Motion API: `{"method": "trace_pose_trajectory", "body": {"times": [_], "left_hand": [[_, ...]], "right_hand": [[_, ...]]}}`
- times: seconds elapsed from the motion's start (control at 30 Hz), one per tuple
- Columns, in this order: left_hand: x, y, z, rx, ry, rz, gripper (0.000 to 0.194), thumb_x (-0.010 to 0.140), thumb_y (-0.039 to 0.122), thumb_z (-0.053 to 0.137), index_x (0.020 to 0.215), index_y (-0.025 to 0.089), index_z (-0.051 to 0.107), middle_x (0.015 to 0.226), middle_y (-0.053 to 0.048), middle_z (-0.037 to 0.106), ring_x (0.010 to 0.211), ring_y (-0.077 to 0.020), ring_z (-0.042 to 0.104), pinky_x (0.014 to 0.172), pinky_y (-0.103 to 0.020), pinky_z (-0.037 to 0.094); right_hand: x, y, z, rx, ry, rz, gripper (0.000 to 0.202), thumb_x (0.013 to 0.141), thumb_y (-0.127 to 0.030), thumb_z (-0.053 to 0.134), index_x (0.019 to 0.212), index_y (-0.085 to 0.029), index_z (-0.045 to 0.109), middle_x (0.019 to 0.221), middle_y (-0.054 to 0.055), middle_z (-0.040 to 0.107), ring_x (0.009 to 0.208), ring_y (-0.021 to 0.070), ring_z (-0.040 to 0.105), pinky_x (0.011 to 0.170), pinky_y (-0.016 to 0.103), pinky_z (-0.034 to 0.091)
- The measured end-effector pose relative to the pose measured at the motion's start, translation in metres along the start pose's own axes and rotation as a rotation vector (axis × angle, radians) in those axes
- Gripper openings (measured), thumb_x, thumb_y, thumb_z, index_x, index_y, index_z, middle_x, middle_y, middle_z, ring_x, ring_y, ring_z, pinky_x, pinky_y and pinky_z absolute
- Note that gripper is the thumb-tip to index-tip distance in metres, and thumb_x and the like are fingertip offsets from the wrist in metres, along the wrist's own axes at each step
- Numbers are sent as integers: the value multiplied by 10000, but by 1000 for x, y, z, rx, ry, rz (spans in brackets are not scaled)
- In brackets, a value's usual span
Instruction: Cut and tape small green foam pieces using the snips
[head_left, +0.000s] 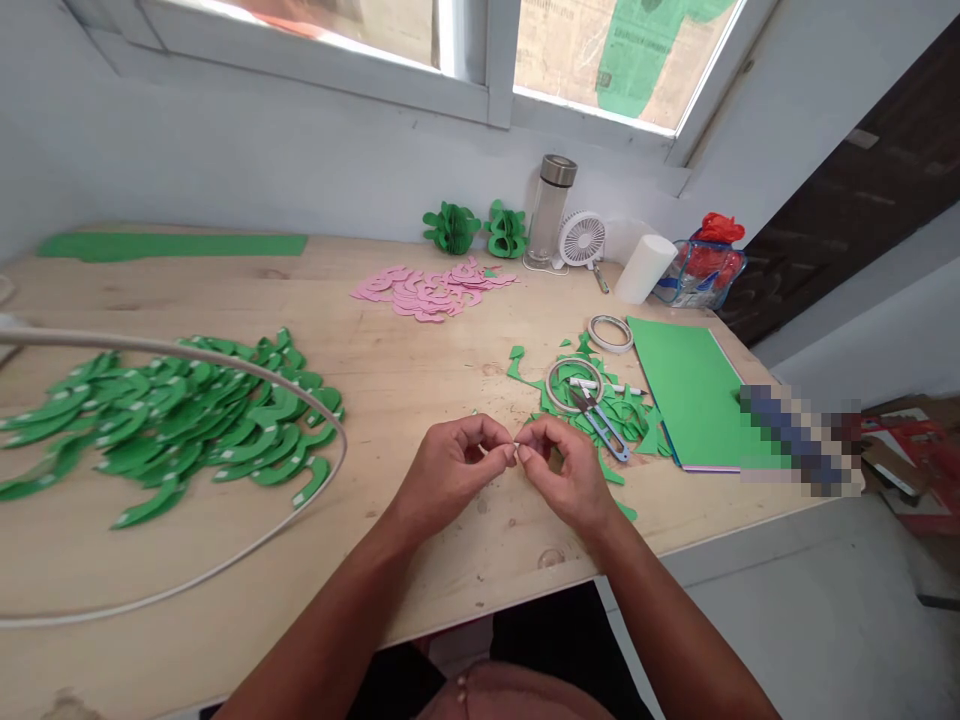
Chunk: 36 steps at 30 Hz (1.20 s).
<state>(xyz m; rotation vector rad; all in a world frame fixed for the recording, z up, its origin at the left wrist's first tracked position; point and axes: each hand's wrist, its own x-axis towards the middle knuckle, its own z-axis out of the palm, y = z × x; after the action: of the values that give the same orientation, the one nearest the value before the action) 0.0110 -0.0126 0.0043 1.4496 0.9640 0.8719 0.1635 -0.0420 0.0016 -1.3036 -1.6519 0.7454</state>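
My left hand (456, 468) and my right hand (568, 472) meet above the wooden table, both closed in a pinch. Between their fingertips shows a tiny white piece (516, 449), too small to name surely. Just beyond my right hand, green scraps (630, 425) lie loose with blue-handled thread snips (606, 428), a white pen (624, 389) and a tape roll (550, 385) on top. A second tape roll (610, 334) sits farther back. To the left spreads a heap of curved green strips (202, 420) bearing small white patches.
Pink cutouts (427, 290), two green paper shapes (452, 230), a glass bottle (547, 210), a small fan (582, 240) and a white roll (645, 268) stand toward the wall. Green sheets (697, 390) lie right. A pale cable (337, 430) arcs over the left side.
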Motion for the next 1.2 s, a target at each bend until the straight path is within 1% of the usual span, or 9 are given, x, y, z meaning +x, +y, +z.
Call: {"method": "trace_pose_trajectory", "body": {"times": [0.13, 0.27, 0.4, 0.6, 0.7, 0.87, 1.03, 1.2], "left_hand": [[0, 5, 1, -51, 26, -29, 106, 691, 257, 606, 653, 158, 600, 588, -1, 585, 533, -98, 506, 492, -206, 421], [0, 8, 3, -98, 41, -37, 107, 691, 253, 603, 633, 163, 599, 565, 5, 589, 492, -85, 484, 456, -197, 394], [0, 7, 4, -144, 26, -36, 99, 677, 243, 627, 628, 159, 608, 560, 11, 588, 504, -85, 489, 457, -194, 388], [-1, 9, 5, -160, 19, -41, 84, 690, 215, 621, 631, 156, 620, 575, 8, 607, 518, -87, 507, 474, -195, 396], [-1, 9, 5, -156, 16, -45, 77, 687, 214, 623, 634, 158, 622, 575, 8, 610, 514, -90, 512, 478, -200, 401], [-1, 9, 5, -159, 19, -51, 79, 685, 215, 624, 637, 152, 619, 564, 15, 592, 497, -78, 483, 472, -195, 383], [-1, 10, 5, -171, 23, -77, 88, 661, 225, 647, 631, 149, 616, 541, 27, 565, 490, -72, 472, 469, -188, 378], [-1, 10, 4, -187, 20, -93, 89, 653, 228, 649, 623, 150, 617, 532, 29, 556, 479, -68, 453, 469, -190, 369]], "right_hand": [[0, -1, -3, 83, -17, 48, 72, 752, -171, 496, 758, -187, 565, 668, -3, 566, 649, 130, 526, 590, 243, 417], [0, 0, -2, 109, -23, 65, 50, 741, -171, 512, 737, -191, 557, 650, -7, 561, 644, 132, 527, 585, 243, 416], [0, 0, 0, 122, -18, 77, 49, 723, -151, 519, 714, -191, 547, 637, -12, 554, 625, 127, 518, 581, 240, 410], [0, 0, -2, 136, -24, 64, 75, 766, -183, 496, 710, -187, 545, 648, -10, 550, 630, 125, 507, 595, 243, 402], [1, -1, -2, 130, -28, 62, 81, 765, -186, 499, 698, -187, 543, 642, -13, 547, 619, 122, 499, 588, 239, 396], [0, 0, -1, 133, -19, 65, 87, 766, -192, 504, 689, -183, 542, 636, -12, 537, 604, 117, 480, 572, 236, 379], [0, 1, 0, 125, -11, 74, 67, 742, -166, 520, 680, -182, 539, 616, -21, 523, 576, 107, 456, 554, 228, 363], [0, 2, 0, 127, -1, 76, 58, 728, -158, 534, 675, -183, 539, 621, -21, 530, 576, 107, 459, 553, 228, 365]]}}
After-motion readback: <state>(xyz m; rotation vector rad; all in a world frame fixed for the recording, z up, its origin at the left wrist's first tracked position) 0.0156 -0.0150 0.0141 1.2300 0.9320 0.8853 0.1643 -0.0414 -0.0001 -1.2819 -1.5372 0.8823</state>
